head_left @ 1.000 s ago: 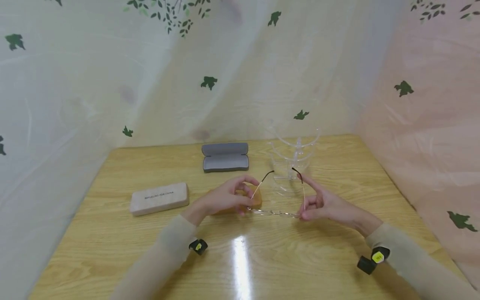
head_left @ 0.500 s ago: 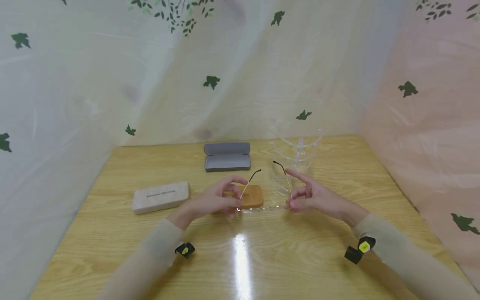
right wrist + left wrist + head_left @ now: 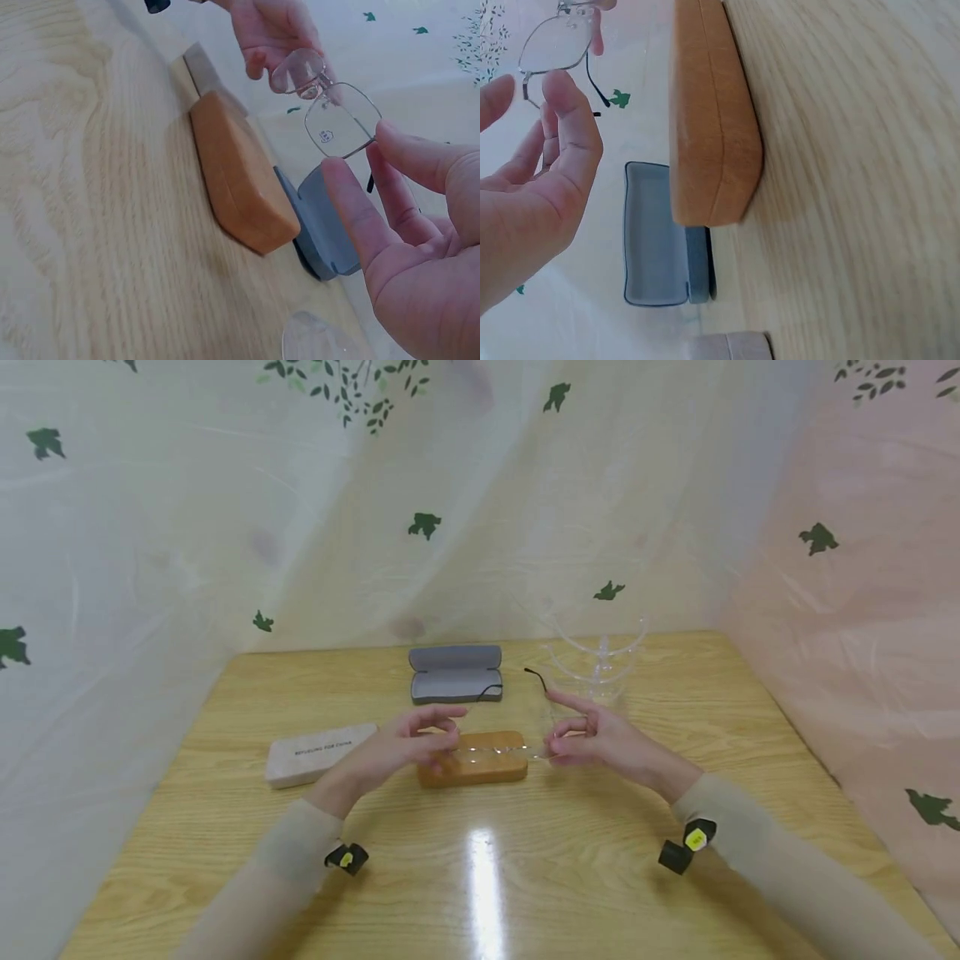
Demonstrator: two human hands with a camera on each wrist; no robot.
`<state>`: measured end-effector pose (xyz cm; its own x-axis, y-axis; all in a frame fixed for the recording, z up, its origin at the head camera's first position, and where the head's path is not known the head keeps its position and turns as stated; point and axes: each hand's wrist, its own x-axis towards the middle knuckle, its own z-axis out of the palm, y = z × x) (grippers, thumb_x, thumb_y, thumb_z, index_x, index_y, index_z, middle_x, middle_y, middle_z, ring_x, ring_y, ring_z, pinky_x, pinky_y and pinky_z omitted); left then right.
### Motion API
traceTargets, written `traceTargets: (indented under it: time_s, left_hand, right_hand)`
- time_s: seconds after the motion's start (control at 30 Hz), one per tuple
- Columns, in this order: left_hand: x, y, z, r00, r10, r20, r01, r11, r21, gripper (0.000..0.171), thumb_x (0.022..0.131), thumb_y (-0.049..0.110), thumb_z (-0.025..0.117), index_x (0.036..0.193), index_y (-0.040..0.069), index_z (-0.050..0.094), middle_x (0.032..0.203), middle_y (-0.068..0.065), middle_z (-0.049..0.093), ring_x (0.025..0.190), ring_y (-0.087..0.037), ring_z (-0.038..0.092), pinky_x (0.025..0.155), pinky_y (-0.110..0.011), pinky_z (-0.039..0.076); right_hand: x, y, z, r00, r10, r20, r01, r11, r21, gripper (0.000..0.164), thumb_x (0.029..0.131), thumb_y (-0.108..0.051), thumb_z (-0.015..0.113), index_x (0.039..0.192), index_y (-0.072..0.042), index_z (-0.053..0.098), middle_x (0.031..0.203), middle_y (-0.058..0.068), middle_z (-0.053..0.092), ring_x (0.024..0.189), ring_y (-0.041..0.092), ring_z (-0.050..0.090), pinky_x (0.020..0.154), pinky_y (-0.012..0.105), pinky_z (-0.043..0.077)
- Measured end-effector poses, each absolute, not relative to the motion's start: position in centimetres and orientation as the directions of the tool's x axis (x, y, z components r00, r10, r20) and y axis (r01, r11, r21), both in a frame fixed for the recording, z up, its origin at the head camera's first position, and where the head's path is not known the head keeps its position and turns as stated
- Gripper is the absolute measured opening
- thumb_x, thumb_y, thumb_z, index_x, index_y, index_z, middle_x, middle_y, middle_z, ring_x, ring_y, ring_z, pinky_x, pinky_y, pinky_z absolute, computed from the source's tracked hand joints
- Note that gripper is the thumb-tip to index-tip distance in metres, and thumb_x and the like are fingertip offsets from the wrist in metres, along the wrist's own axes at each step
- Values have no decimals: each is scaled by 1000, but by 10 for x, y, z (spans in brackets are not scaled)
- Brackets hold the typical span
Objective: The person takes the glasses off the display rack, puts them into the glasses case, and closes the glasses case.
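Observation:
A pair of thin metal-framed eyeglasses hangs level above the table, both dark-tipped temples unfolded and pointing away from me. My left hand pinches it at the left end of the frame, and my right hand grips the opposite end near the hinge, its index finger along the temple. In the right wrist view the clear lenses show a small mark. Directly below the glasses lies a closed orange-brown glasses case, partly covered by the left fingers in the head view.
An open grey glasses case sits farther back. To the left lies a closed pale case with printed lettering. A clear tiered display stand rises at the back right. Patterned curtains border the wooden table.
Both hands have carried the glasses leftward and slightly away from me, so the frame is now over the orange-brown case. The cases and stand have stayed put.

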<state>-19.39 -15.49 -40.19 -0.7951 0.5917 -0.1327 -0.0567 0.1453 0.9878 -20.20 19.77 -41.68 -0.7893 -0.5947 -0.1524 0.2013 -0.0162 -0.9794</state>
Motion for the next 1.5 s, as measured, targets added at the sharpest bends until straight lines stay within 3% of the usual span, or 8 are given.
traceTargets:
  time_s: [0.3,0.6,0.93,1.3,1.5]
  left_hand:
    - [-193,-164,-406,-795,598,-103,-11,155,988,56,102,28,64,153,20,43,141,-18,55,110,-41,64,88,-56,55]
    - [-188,-167,-405,-812,569,-129,-55,145,988,60,101,28,66,155,25,41,148,-20,50,116,-31,66,95,-44,55]
    - [-188,-167,-405,-804,580,-133,-39,172,984,58,101,29,67,153,29,43,145,-12,55,115,-28,67,94,-45,55]
    - [-186,-169,-405,-793,602,-95,-9,144,990,57,102,26,65,154,26,43,139,-10,59,115,-34,66,96,-47,54]
    - [-188,-167,-404,-790,606,-97,-20,133,991,57,103,28,63,155,28,41,141,-6,59,115,-35,66,96,-45,54]
  right_hand:
    - [-211,187,-408,-759,-639,-126,196,-40,-980,97,96,2,68,165,-22,4,114,25,66,106,33,69,99,57,49]
    - [-211,179,-402,-749,-655,-102,167,-38,-985,96,95,2,69,165,-23,8,104,13,70,103,31,70,97,52,51]
    - [-212,179,-402,-757,-648,-83,159,-60,-985,92,94,6,67,164,-17,12,103,12,70,101,29,71,96,53,52]
    - [-213,174,-402,-770,-631,-96,205,-101,-974,87,95,6,66,163,-17,18,111,20,66,101,30,71,100,60,46]
    - [-214,174,-398,-776,-624,-92,195,-98,-976,83,96,7,64,163,-16,20,110,18,67,102,33,71,100,63,43]
